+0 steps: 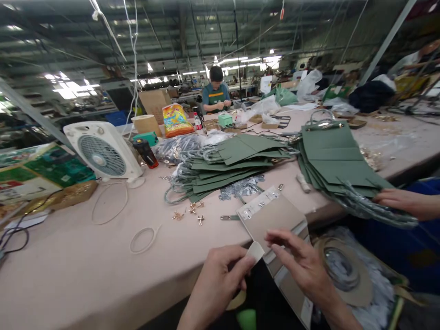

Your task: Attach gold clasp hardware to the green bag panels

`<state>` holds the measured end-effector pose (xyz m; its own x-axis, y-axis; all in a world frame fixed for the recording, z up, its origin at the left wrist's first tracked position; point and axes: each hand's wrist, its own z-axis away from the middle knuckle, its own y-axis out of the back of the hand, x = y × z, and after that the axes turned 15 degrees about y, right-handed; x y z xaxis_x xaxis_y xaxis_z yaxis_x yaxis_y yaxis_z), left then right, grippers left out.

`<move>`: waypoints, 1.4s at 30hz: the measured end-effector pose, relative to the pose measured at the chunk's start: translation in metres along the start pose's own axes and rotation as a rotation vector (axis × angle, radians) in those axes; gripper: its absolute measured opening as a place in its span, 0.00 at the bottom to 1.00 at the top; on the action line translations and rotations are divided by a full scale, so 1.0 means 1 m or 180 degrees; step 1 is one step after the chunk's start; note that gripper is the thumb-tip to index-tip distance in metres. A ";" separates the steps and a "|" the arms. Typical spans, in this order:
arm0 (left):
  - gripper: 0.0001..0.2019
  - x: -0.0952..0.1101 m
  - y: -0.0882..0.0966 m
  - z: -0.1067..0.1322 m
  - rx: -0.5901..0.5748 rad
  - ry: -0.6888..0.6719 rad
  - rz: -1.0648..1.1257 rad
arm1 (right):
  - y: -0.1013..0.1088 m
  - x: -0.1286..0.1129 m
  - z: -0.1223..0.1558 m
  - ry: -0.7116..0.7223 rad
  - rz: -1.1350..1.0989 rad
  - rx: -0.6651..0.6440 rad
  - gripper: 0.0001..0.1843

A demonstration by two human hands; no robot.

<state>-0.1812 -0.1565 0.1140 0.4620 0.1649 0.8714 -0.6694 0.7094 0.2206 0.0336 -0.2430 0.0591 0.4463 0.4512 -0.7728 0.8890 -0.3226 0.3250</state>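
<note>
Near the front edge of the table, my left hand [222, 275] pinches a small whitish strip [255, 250] between thumb and fingers. Just right of the strip is my right hand [305, 266], its fingers apart and holding nothing. A beige panel [275, 211] with small metal fittings along its far end lies under and beyond my hands, hanging over the table edge. Past it are a pile of small grey metal pieces [237, 188] and stacked dark green panels [247, 149] with cord handles. Several gold-coloured fittings [196, 207] lie to the left.
At right, another person's hand [402, 201] touches a second stack of green panels [335, 156]. A white fan [103, 149], a dark bottle [146, 153] and a cable loop [142, 240] are on the left. Below right sits a tape roll [357, 288]. A co-worker [216, 94] sits opposite.
</note>
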 end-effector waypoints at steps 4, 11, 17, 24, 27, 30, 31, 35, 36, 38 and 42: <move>0.17 0.007 -0.006 -0.004 -0.0068 -0.0364 -0.0793 | 0.026 -0.027 -0.028 0.0501 0.0219 -0.0683 0.21; 0.10 0.012 -0.023 -0.029 -0.0028 -0.0965 -0.1483 | 0.038 -0.026 -0.037 0.0493 0.0525 -0.1428 0.07; 0.15 0.022 -0.043 -0.056 0.0036 -0.1079 -0.1689 | 0.058 -0.004 -0.028 0.0254 0.0819 -0.1305 0.05; 0.21 0.012 -0.051 -0.104 -0.0338 -0.0225 0.0145 | 0.060 0.024 -0.015 0.1202 0.0803 -0.0575 0.09; 0.25 -0.008 -0.048 -0.129 -0.0128 0.0080 0.0760 | 0.078 0.042 -0.028 0.1184 0.0747 -0.0402 0.08; 0.27 -0.022 -0.051 -0.146 -0.0228 0.0054 0.0901 | 0.104 0.075 -0.067 0.0615 0.0894 -0.0449 0.03; 0.27 -0.024 -0.053 -0.150 -0.0231 0.0013 0.0894 | 0.110 0.089 -0.082 0.0436 0.0932 -0.0602 0.05; 0.27 -0.028 -0.062 -0.161 0.0046 -0.0041 0.0803 | 0.120 0.145 -0.131 0.0052 0.0782 -0.1396 0.08; 0.27 -0.028 -0.063 -0.163 0.0078 -0.0007 0.0800 | 0.120 0.156 -0.138 0.0020 0.0738 -0.1545 0.09; 0.27 -0.029 -0.064 -0.166 0.0066 0.0068 0.0823 | 0.117 0.172 -0.146 -0.0022 0.0691 -0.1749 0.09; 0.27 -0.031 -0.062 -0.167 0.0027 0.0145 0.0917 | 0.113 0.190 -0.150 -0.0040 0.0627 -0.1911 0.11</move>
<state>-0.0566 -0.0909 -0.0003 0.2776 0.3896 0.8782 -0.7816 0.6231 -0.0294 0.2340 -0.0695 0.0309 0.6094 0.4200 -0.6725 0.6946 0.1261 0.7082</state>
